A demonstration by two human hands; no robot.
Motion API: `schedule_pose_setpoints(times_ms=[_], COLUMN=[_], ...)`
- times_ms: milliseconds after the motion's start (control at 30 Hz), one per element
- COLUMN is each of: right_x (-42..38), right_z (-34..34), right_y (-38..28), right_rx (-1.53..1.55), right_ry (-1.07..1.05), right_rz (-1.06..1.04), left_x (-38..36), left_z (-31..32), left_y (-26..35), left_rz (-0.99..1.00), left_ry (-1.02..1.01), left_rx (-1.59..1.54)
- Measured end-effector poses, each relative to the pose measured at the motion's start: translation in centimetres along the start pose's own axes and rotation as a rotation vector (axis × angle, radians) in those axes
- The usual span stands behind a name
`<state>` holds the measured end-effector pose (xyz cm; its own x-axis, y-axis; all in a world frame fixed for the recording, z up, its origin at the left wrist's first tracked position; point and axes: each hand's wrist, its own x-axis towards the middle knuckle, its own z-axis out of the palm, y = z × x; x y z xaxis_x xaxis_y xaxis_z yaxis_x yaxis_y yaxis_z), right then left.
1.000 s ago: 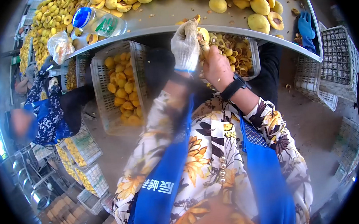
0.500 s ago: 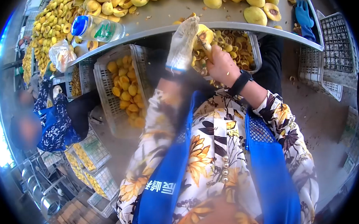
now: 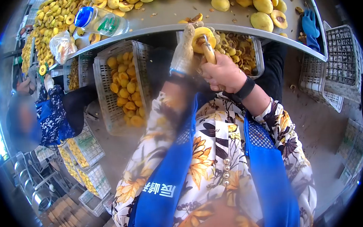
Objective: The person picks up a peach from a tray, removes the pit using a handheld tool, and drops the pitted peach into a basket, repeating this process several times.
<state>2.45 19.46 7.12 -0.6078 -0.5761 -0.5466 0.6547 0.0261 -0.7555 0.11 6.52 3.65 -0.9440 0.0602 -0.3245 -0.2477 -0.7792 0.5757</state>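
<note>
Right in front of me, just past the near edge of the table (image 3: 164, 18), my gloved left hand (image 3: 185, 51) pinches a yellow fruit half (image 3: 198, 35) between thumb and fingers, its cut face turned up towards me. My bare right hand (image 3: 223, 73) is closed around a pale-handled tool (image 3: 209, 54), fingers curled in, and the tool's metal tip meets the middle of that cut face. A dark band (image 3: 245, 88) circles my right wrist. Under my hands and a little to the right, a crate (image 3: 259, 60) holds cut, brownish-yellow pieces (image 3: 240, 53); to my left, another crate (image 3: 103, 78) holds rounder orange-yellow fruit (image 3: 124, 81). On the table I see a clear bottle (image 3: 108, 25) with a blue cap lying on its side, a plastic bag (image 3: 62, 45) at the left edge, whole and halved fruit (image 3: 262, 22) towards the far side, and a blue glove (image 3: 310, 25) near the right corner. Off to my left, another person (image 3: 52, 120) in dark patterned sleeves has a gloved hand (image 3: 49, 82) near a fruit half of their own.
</note>
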Motion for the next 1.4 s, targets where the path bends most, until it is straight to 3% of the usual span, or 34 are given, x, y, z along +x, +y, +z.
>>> schedule_pose_setpoints(times_ms=[267, 367, 467, 567, 600, 700, 867, 967, 1067, 1167, 1300, 1333, 1367, 1400], right_x=[0.2, -0.4, -0.3, -0.1, 0.0, 0.1, 0.1, 0.2, 1.1, 1.0, 1.3, 1.8, 2.0, 2.4], right_z=[1.0, 1.1, 0.4, 0.0, -0.2, -0.4, -0.8, -0.6, -0.8, -0.9, -2.2, -3.1, -3.8, -4.0], right_y=[0.6, -0.3, 0.0, 0.2, 0.3, 0.4, 0.2, 0.1, 0.8, 1.4, 1.8, 2.1, 2.2, 2.1], right_rx=[-0.12, -0.168, 0.062, 0.179, 0.199, 0.214, 0.244, 0.288, 0.354, 0.482, 0.59, 0.546, 0.543, 0.192], right_ry=[0.051, 0.041, -0.072, -0.105, -0.113, -0.121, -0.217, -0.271, -0.339, -0.547, -0.568, -0.44, -0.475, -0.378], right_rz=[0.03, 0.025, 0.075, 0.132, 0.14, 0.135, 0.179, 0.169, 0.097, 0.014, -0.069, -0.137, -0.182, -0.13], left_x=[0.3, -0.8, 0.1, 0.7, 0.6, 0.3, 0.2, 0.1, -0.2, 1.2, 0.6, 0.4, -0.2, -0.9], left_z=[-0.2, 1.9, 1.2, 0.0, -0.1, 0.8, 0.9, 0.9, 0.6, -2.4, -1.6, -1.4, -2.4, -4.2], left_y=[-0.1, 0.4, -0.2, -0.3, 0.0, 0.5, 0.4, 1.3, 1.8, 1.3, 2.0, 2.5, 3.2, 4.3], left_rz=[-0.054, 0.128, 0.228, 0.174, 0.227, 0.053, 0.287, 0.216, 0.145, -0.105, 0.054, 0.066, 0.084, 0.097], left_ry=[0.17, 0.242, 0.189, 0.142, 0.096, 0.195, 0.179, 0.188, 0.138, -0.045, 0.272, 0.356, 0.274, 0.187], left_rx=[-0.084, 0.263, 0.315, 0.425, 0.546, 0.442, 0.654, 0.711, 0.552, 0.081, 0.02, 0.036, 0.047, 0.06])
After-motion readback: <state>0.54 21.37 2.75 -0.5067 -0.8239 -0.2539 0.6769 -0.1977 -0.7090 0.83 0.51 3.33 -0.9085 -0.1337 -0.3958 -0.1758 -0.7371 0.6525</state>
